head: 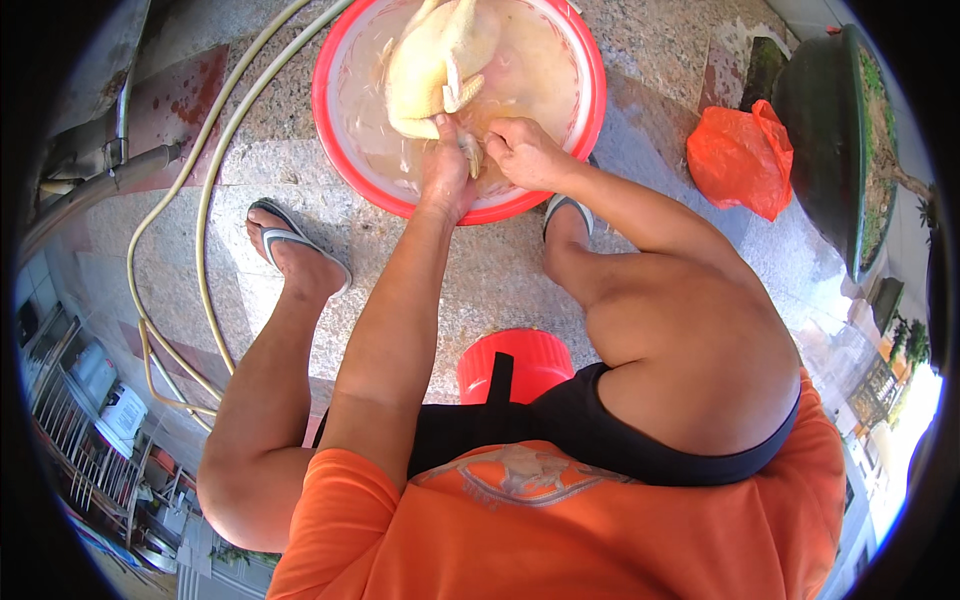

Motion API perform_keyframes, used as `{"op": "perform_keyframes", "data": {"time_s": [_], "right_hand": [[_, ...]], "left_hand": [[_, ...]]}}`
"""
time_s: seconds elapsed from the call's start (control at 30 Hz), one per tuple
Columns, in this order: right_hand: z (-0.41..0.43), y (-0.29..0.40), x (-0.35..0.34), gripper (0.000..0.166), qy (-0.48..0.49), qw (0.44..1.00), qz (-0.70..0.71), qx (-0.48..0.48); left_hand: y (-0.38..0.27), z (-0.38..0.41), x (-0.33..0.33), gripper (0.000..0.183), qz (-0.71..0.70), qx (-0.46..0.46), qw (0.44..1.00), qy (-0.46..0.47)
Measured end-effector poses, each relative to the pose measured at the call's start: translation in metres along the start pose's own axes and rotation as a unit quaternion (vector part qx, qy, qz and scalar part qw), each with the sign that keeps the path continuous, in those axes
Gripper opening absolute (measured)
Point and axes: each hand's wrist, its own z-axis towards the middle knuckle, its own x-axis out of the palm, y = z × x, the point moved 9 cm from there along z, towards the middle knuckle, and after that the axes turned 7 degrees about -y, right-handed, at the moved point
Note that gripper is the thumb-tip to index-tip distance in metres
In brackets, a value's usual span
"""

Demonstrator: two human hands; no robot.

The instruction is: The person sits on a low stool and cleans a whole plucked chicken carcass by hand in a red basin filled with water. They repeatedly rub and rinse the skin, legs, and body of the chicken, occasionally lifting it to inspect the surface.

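A plucked chicken (427,82), pale yellow, lies in a round basin (328,142) with a red rim and whitish inside. Cloudy water around the bird carries loose feathers. My left hand (448,166) grips the bird's near end, its thumb pressed along the top. A small pale part pokes out beside those fingers; whether it is the head or a wing tip I cannot tell. Just to the right, my right hand (523,154) is over the water with thumb and fingers pinched together. Nothing shows between its fingertips, and it looks slightly apart from the bird.
Below the basin, a red plastic bucket or stool (514,360) stands between my legs. A pale hose (206,195) loops across the stone floor at left. On the right are a red plastic bag (739,157) and a large dark planter (817,150). A metal rack (82,442) stands lower left.
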Motion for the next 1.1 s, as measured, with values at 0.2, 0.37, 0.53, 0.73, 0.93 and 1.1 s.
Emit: {"op": "perform_keyframes", "data": {"time_s": [0.2,0.37,0.53,0.73,0.93,1.1], "right_hand": [[-0.001,0.025,0.005,0.045,0.065,0.982,-0.179,-0.018],[0.004,0.026,0.016,0.045,0.155,0.959,-0.236,-0.038],[-0.003,0.027,0.019,0.041,0.198,0.954,-0.219,-0.057],[-0.003,0.022,0.016,0.035,0.158,0.957,-0.241,-0.041],[0.005,0.018,0.022,0.027,0.181,0.939,-0.289,-0.047],[0.002,0.017,0.040,0.025,0.254,0.901,-0.316,-0.156]], "left_hand": [[0.005,0.011,-0.002,0.045,-0.077,-0.019,0.994,0.068],[0.000,0.001,0.002,0.046,-0.066,-0.030,0.997,0.030],[0.005,-0.005,-0.003,0.046,-0.022,-0.019,0.999,0.044],[-0.004,-0.011,0.004,0.045,-0.016,0.018,0.998,0.060],[0.009,0.014,0.000,0.046,0.033,0.037,0.998,0.047],[0.009,0.015,-0.002,0.048,0.013,0.036,0.998,0.053]]}}
